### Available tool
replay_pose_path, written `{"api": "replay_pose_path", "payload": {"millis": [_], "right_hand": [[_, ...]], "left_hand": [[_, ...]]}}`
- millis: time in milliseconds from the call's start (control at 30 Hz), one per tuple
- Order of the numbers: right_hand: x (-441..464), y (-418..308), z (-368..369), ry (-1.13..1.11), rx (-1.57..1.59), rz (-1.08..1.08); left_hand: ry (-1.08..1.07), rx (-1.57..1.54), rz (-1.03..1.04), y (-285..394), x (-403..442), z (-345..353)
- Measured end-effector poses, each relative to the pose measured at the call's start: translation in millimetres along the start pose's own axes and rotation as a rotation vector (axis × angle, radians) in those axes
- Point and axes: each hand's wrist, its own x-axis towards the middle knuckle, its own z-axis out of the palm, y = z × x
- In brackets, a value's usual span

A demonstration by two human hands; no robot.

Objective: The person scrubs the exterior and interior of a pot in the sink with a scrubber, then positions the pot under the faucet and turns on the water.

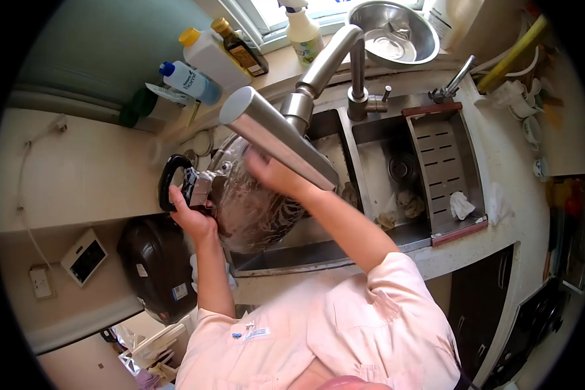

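A large round metal pot (pixel 253 218), streaked with soapy foam, is held tilted over the left sink basin. Its black loop handle (pixel 169 183) sticks out to the left on a metal bracket. My left hand (pixel 192 214) is closed around the handle side, the thumb up against the black grip. Against the pot's foamy surface is my right hand (pixel 273 174), its fingers smeared by motion and partly behind the faucet head. Whether it holds anything does not show. The thick steel faucet head (pixel 273 133) hangs just above the pot and right forearm.
A double sink (pixel 370 188) holds crumpled scraps (pixel 409 203) and a slotted tray (pixel 439 175). Behind stand a steel bowl (pixel 377 49), a spray bottle (pixel 303 36) and several bottles (pixel 192 81). A dark brown bin (pixel 156 266) is at lower left.
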Motion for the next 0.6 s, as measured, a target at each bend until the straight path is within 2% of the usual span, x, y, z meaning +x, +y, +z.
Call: {"api": "replay_pose_path", "payload": {"millis": [100,167,267,333,400,433,533,567,600], "right_hand": [[-16,118,57,-0.006,0.464,0.545],[15,29,13,0.003,0.044,0.172],[0,1,17,0.041,-0.041,-0.071],[7,30,13,-0.024,0.018,0.116],[-36,173,91,0.065,-0.056,0.103],[-41,196,100,0.056,0.127,0.279],[4,23,19,-0.079,-0.061,0.308],[6,-3,13,-0.023,-0.089,0.029],[1,14,22,-0.027,-0.186,-0.074]], "left_hand": [[0.019,-0.007,-0.004,4,-6,2],[0.04,0.007,-0.004,6,-7,10],[-0.046,0.019,-0.018,6,-13,8],[0.008,-0.001,-0.026,7,-14,15],[0.01,-0.005,-0.028,6,-13,17],[0.053,-0.003,-0.027,6,-12,20],[-0.006,0.008,-0.031,4,-8,18],[-0.031,0.006,-0.03,3,-8,18],[-0.054,0.007,-0.029,4,-10,17]]}}
